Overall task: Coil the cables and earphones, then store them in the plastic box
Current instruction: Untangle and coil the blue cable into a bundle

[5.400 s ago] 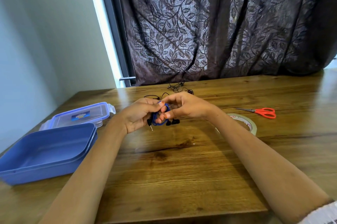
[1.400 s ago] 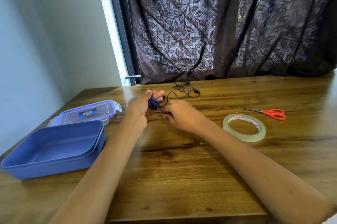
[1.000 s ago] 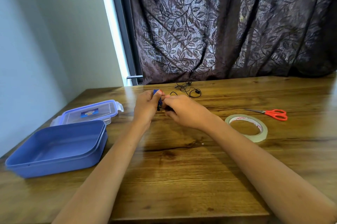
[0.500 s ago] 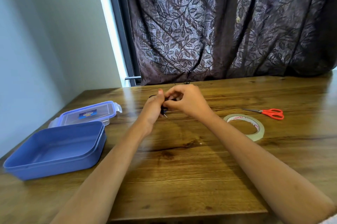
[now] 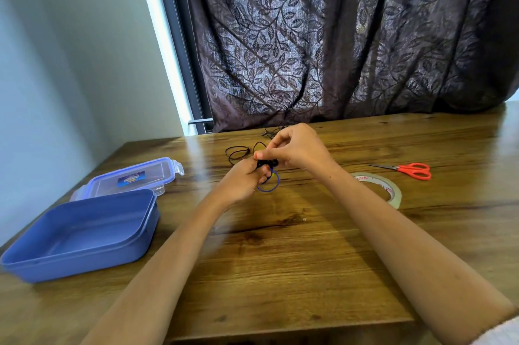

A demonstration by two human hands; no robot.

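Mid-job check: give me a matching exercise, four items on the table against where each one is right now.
1. plastic box
2. lid
3. scissors
4. blue cable

A. held between left hand and right hand
B. far right, orange handles
C. open, far left
D. lying flat just behind the box

Pairs: 1-C, 2-D, 3-B, 4-A

Bare table [image 5: 280,260] between forearms is free; plastic box [image 5: 84,232] blocks left, tape roll [image 5: 393,193] right.
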